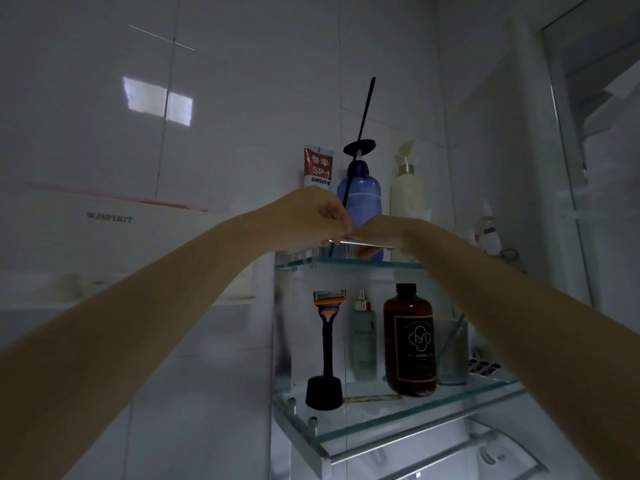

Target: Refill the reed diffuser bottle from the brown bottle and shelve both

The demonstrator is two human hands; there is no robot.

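Note:
The brown bottle [410, 341], black-capped with a dark label, stands upright on the lower glass shelf [381, 420]. On the upper glass shelf [349, 262] the clear reed diffuser bottle [337, 251] shows only partly beneath my hands. A black reed stick [362, 126] slants up out of it past the blue pump bottle. My left hand [311, 216] pinches the reed low down. My right hand [379, 230] curls at the diffuser bottle's top, touching the left fingertips. The bottle's neck is hidden.
A red toothpaste tube [318, 166], a blue pump bottle [360, 199] and a cream pump bottle [407, 188] stand at the back of the upper shelf. A razor on a stand [327, 348], a small spray bottle [363, 337] and a glass tumbler [452, 351] share the lower shelf.

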